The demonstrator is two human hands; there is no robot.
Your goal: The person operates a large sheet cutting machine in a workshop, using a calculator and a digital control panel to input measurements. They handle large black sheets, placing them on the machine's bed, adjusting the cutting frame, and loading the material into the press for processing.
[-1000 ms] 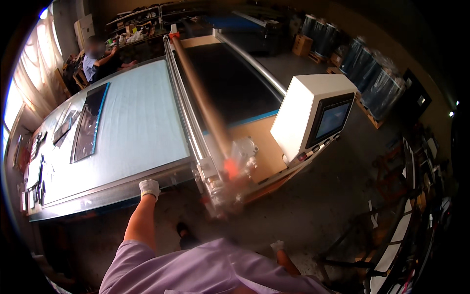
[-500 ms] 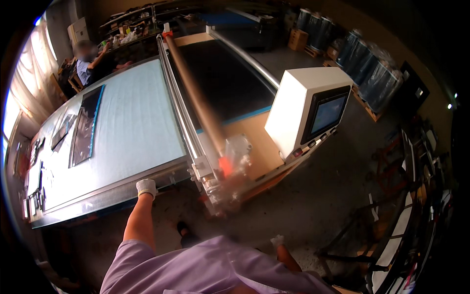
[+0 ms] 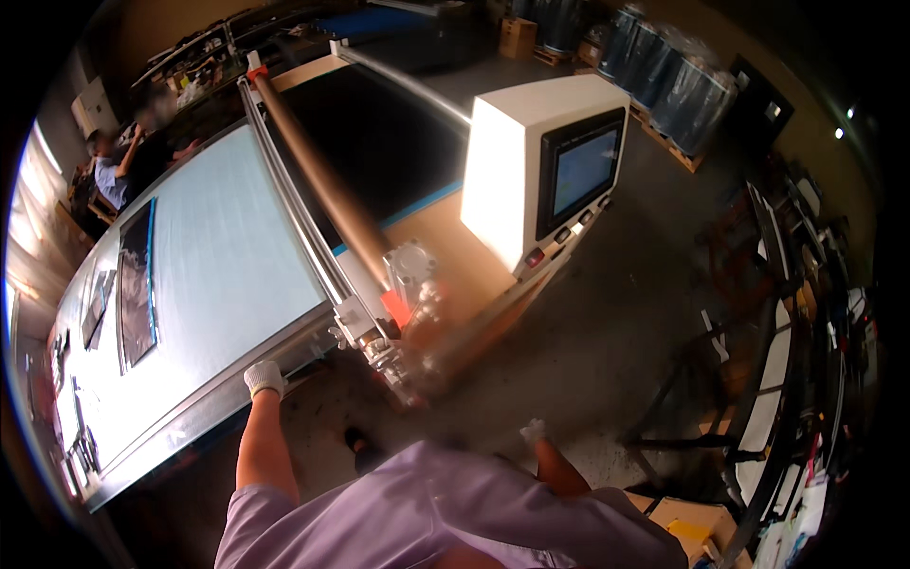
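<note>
In a white knit glove, my left hand (image 3: 263,378) rests on the near metal edge of a large pale-topped machine table (image 3: 227,284). It looks rounded there, and its fingers cannot be made out clearly. My right hand (image 3: 533,431), also gloved, hangs low at my side over the floor. Its small fingers look slightly apart, with nothing visible in them. A long brown roller (image 3: 327,185) crosses the machine beside metal rails (image 3: 289,209), ending near a red clamp-like part (image 3: 395,308). A dark flat panel with a blue edge (image 3: 138,284) lies on the table.
A white control box with a screen (image 3: 512,161) stands right of the roller. Wrapped rolls (image 3: 654,76) stand on pallets at the back right. A dark rack with long strips (image 3: 758,417) lines the right side. Another person (image 3: 112,171) is beyond the table at far left.
The view has turned, so the machine sits further left and lower. My left hand stays at the table's edge, a little further left in the picture. My right hand still hangs.
</note>
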